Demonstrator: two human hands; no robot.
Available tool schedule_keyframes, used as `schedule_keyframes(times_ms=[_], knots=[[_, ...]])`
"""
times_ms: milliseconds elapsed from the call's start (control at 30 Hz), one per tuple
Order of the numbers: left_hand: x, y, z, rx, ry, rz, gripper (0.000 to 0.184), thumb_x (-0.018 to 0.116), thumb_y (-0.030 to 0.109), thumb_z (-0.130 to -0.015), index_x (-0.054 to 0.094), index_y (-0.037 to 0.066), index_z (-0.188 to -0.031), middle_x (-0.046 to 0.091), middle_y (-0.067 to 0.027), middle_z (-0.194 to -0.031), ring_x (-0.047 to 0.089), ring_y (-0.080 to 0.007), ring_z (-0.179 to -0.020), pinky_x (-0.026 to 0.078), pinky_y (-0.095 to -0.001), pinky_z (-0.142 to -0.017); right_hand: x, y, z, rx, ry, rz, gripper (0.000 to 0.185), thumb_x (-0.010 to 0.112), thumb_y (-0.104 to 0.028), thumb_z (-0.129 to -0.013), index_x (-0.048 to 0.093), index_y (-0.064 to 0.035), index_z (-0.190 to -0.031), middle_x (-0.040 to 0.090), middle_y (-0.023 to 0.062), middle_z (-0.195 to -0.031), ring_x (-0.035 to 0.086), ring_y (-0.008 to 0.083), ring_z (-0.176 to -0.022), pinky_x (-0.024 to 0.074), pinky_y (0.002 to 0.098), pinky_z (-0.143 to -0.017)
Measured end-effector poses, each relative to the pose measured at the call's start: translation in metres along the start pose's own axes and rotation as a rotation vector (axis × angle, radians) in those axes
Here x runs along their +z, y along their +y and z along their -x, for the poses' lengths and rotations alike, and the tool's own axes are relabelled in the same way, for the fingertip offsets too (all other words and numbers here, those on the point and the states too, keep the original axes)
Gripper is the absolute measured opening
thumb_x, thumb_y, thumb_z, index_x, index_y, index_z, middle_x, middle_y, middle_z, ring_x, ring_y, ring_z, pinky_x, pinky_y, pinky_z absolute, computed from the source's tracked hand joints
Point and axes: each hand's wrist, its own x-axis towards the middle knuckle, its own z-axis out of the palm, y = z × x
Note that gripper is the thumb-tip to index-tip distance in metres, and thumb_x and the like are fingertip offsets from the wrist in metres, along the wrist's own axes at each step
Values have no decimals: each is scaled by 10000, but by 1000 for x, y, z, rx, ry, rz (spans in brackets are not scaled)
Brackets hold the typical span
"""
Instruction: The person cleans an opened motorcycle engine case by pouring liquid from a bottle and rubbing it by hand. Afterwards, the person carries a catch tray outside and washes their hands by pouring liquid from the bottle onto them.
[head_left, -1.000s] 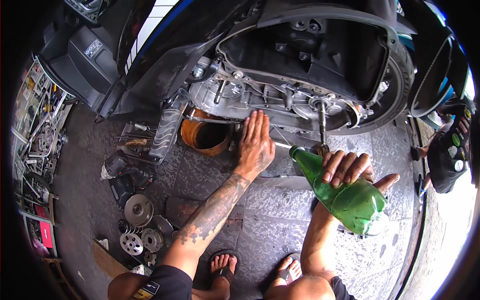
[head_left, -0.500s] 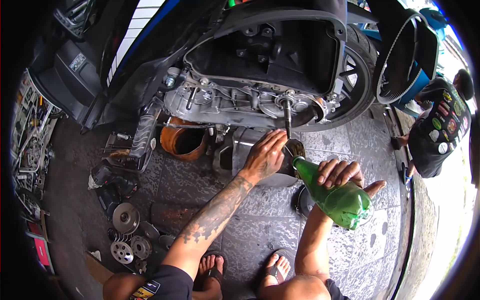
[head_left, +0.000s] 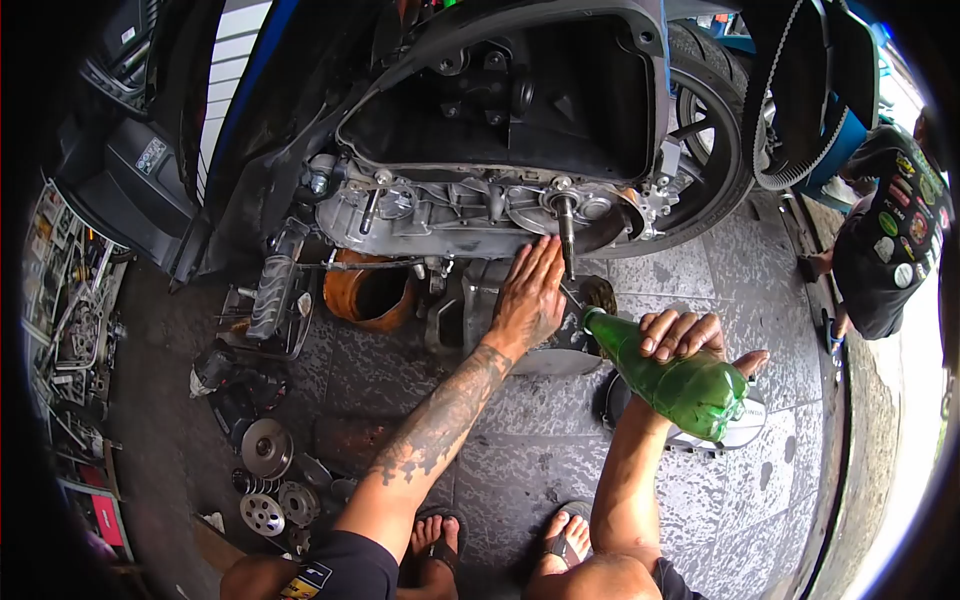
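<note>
- One green bottle (head_left: 665, 380) is with us, tilted over the floor (head_left: 530, 470), its base low on the right and its neck raised toward the lower edge of the engine casing (head_left: 430, 237).
- Four fingers of our right hand (head_left: 690, 340) curl over the bottle's body in a closed grip, with the thumb sticking out to the side.
- Just beyond the bottle's mouth we see a thin pale line; we cannot tell whether it is liquid or a tube.
- Our left hand (head_left: 530, 300) holds nothing that we can see: it is open and flattened, fingers extended and close together, the tips at the casing's lower edge. We cannot tell if they press on it.
- Beside those fingertips, a bare metal shaft (head_left: 567, 230) juts out from the casing.
- Left of our left hand, an orange-brown container (head_left: 341, 285) sits under the casing, open at the top.
- Below the bottle, we have an oval cover (head_left: 740, 433) on the floor, marked HONDA.
- To our left lie a power drill (head_left: 236, 400), a round metal disc (head_left: 267, 448) and, near it, a plate with holes (head_left: 262, 515).
- Behind the casing on the right stands a wheel (head_left: 738, 150), with a toothed belt (head_left: 764, 100) hanging in front.
- At far right, we have another person (head_left: 888, 245) in a dark top with patches.
</note>
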Motion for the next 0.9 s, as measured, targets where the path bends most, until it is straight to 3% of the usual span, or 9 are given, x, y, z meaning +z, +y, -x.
schedule_keyframes(times_ms=[167,233,267,400,567,633,733,833,900], knots=[[-15,1,12,-45,74,38,580,551,43,-778,451,-13,-1347,492,-172,-1358,435,-332,-1305,305,-472,-1115,1,0,0,-19,-24,-15,946,32,-765,-874,545,8,-691,563,192,-588,574,345,-547,456,453,-695],[-18,6,-3,-30,104,-31,579,541,54,-797,426,-29,-1359,425,-179,-1425,354,-324,-1367,243,-486,-1142,9,1,4,-7,62,9,967,31,-775,-865,542,28,-695,561,201,-591,575,351,-548,479,456,-682],[-19,5,-9,-51,90,-53,610,545,73,-809,389,-22,-1390,385,-172,-1458,322,-314,-1388,218,-484,-1155,14,3,7,25,238,119,971,44,-779,-863,534,42,-695,563,221,-603,581,358,-564,503,462,-679],[0,3,1,-79,-11,-99,645,518,154,-861,310,-18,-1447,304,-173,-1514,251,-297,-1426,160,-477,-1177,10,5,3,157,331,89,949,95,-789,-861,535,41,-730,575,234,-650,581,353,-612,510,462,-685],[6,4,1,-106,88,-15,483,548,128,-836,498,-60,-1278,485,-181,-1376,408,-321,-1326,272,-447,-1141,11,12,-3,214,617,93,824,194,-733,-909,547,-2,-765,578,164,-655,571,299,-602,512,434,-666],[-9,10,0,-66,161,68,343,566,39,-801,576,-17,-1139,585,-165,-1196,525,-325,-1160,382,-440,-1047,4,19,-3,191,562,157,816,183,-734,-910,541,-19,-746,573,155,-631,569,282,-578,515,418,-649],[-29,15,10,-95,116,64,293,573,38,-804,582,21,-1096,598,-131,-1069,549,-312,-1035,426,-429,-955,-11,28,0,215,478,192,835,160,-745,-902,531,-25,-701,558,167,-565,551,290,-503,501,391,-569],[-28,7,13,-126,162,-4,383,587,53,-775,551,28,-1155,543,-147,-1193,486,-319,-1171,356,-472,-1035,-16,31,5,214,485,223,850,159,-756,-894,526,-24,-669,547,175,-519,536,296,-440,485,367,-491],[-27,0,12,-99,133,-115,538,564,56,-802,450,30,-1327,437,-141,-1402,349,-304,-1366,202,-497,-1156,-14,30,6,224,497,250,849,169,-760,-890,526,-26,-658,538,174,-508,534,293,-435,478,357,-475]])
